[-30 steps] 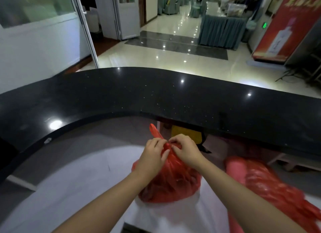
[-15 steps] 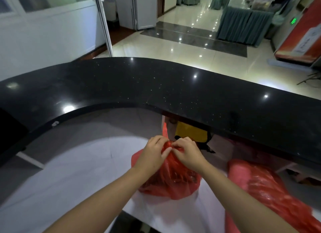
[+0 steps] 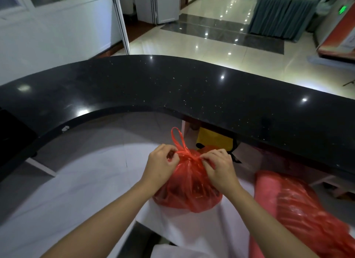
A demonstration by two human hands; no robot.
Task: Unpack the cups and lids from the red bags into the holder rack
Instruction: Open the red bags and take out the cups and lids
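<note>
— What's nearest you there?

— Two bare forearms reaching out over the white work surface. The left hand and the right hand meet at the top of a small red bag, which sits at the near edge of the surface, just where a white cloth hangs over it.

— Are the hands spread?

— No. Each has fingers curled and is pinching the bag's knotted neck, left hand on the left side of it, right hand on the right. The knot lies between them, touching both, so neither is nearer. One handle loop sticks up and leans away toward the counter.

— So the bag's still tied?

— It looks so to me. I'd say the untying is the step in hand, and nothing is unpacked; I can't make out cups or lids through the plastic.

— Anything else?

— A second, longer red bag lies to the right, well apart from the hands, its long axis running from the far side down toward the near right corner. Farther back, something yellow sits under the curved black countertop. I see no holder rack.
</note>
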